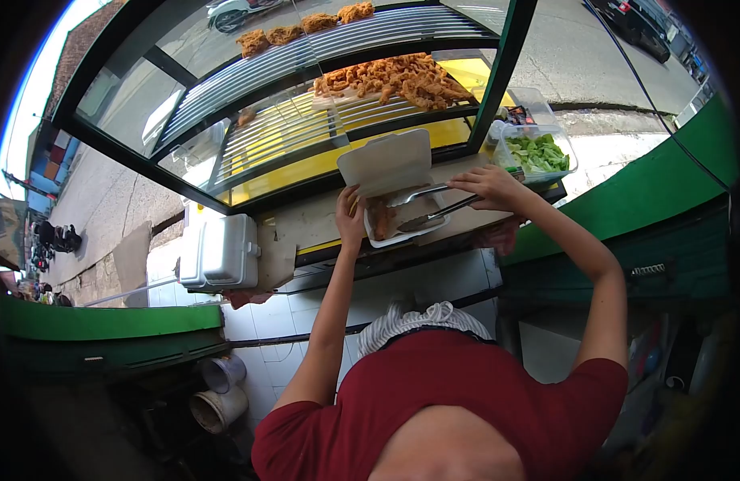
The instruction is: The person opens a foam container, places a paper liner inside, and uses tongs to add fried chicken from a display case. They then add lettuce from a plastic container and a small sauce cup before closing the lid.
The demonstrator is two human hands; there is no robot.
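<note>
An open white foam box [386, 162] stands on the counter with its lid raised toward the glass case. Brown food [381, 220] lies in its left part. My left hand [350, 210] is at the box's left side, its fingers against the edge by the lid. My right hand [490, 189] is closed around metal tongs [460, 205], whose two arms are apart over the box, close to the food. Whether the tongs touch the food is hard to tell.
Fried pieces [402, 82] fill a rack in the glass case [265, 168]; more sit on its upper shelf. Closed foam boxes [220, 252] stand at the left. A plastic tub of lettuce [538, 154] is at the right. Green ledges [105, 319] flank the counter.
</note>
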